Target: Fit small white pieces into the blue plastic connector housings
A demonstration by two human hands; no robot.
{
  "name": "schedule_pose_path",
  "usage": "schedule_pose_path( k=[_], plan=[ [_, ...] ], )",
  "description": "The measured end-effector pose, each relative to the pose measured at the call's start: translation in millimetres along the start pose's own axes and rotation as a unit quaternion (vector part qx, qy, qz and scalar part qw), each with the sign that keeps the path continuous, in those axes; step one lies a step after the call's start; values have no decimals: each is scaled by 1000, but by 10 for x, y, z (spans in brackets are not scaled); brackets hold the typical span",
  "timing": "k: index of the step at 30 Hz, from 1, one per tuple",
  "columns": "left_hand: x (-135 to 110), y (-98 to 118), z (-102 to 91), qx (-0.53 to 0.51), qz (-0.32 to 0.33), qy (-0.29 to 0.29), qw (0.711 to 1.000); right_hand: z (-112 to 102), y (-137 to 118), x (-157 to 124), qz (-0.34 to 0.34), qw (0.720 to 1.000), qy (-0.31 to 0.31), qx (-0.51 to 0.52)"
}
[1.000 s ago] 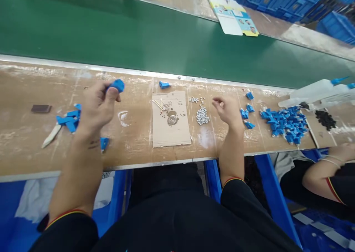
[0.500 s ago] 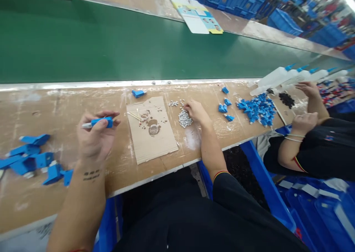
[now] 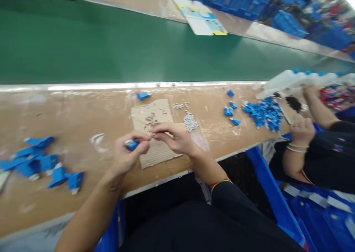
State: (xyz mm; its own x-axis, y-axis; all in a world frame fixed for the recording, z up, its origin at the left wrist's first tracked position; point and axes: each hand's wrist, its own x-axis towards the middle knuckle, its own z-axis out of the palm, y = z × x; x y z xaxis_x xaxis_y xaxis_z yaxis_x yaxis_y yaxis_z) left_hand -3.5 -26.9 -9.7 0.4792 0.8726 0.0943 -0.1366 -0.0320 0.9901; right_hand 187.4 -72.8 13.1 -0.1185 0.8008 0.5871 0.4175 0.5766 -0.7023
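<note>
Over the brown cardboard sheet (image 3: pixel 155 154), my two hands meet fingertip to fingertip. My left hand (image 3: pixel 129 148) grips a small blue plastic part (image 3: pixel 131 144) that is mostly covered by the fingers. Pinched at the blue part's end, my right hand (image 3: pixel 176 136) has its thumb and index finger together on something too small to make out. Just right of the cardboard lies a pile of small grey pieces (image 3: pixel 190 122). Behind the cardboard sits a lone blue part (image 3: pixel 143 95). Several blue parts with white ends (image 3: pixel 48 162) lie to my left.
A green conveyor belt (image 3: pixel 111 48) runs behind the bench. To the right are a heap of blue parts (image 3: pixel 264 113), black pieces (image 3: pixel 294 103) and white bottles (image 3: pixel 285 82). A co-worker's hand (image 3: pixel 302 132) rests there. A blue bin (image 3: pixel 266 185) stands below the bench edge.
My right hand has left the grey pile and moved left to my left hand. My left hand has come right with the blue part, over the cardboard.
</note>
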Motion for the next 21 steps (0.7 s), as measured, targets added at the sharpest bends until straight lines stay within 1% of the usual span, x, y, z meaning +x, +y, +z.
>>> schedule_pose_path(
  k=[3, 5, 9, 14, 21],
  plan=[
    [-5, 9, 82, -35, -19, 1, 999, 30, 42, -75, 23, 999, 28, 13],
    [27, 30, 123, -65, -25, -4, 998, 20, 48, -76, 26, 999, 42, 14],
    [53, 45, 156, -106, -29, -19, 994, 12, 21, -43, -8, 998, 63, -5],
    [41, 34, 169, -122, -42, -41, 991, 13, 44, -40, -48, 997, 53, -31],
    [57, 31, 164, -134, -50, -38, 989, -40, 51, -27, -68, 995, 17, -71]
  ],
)
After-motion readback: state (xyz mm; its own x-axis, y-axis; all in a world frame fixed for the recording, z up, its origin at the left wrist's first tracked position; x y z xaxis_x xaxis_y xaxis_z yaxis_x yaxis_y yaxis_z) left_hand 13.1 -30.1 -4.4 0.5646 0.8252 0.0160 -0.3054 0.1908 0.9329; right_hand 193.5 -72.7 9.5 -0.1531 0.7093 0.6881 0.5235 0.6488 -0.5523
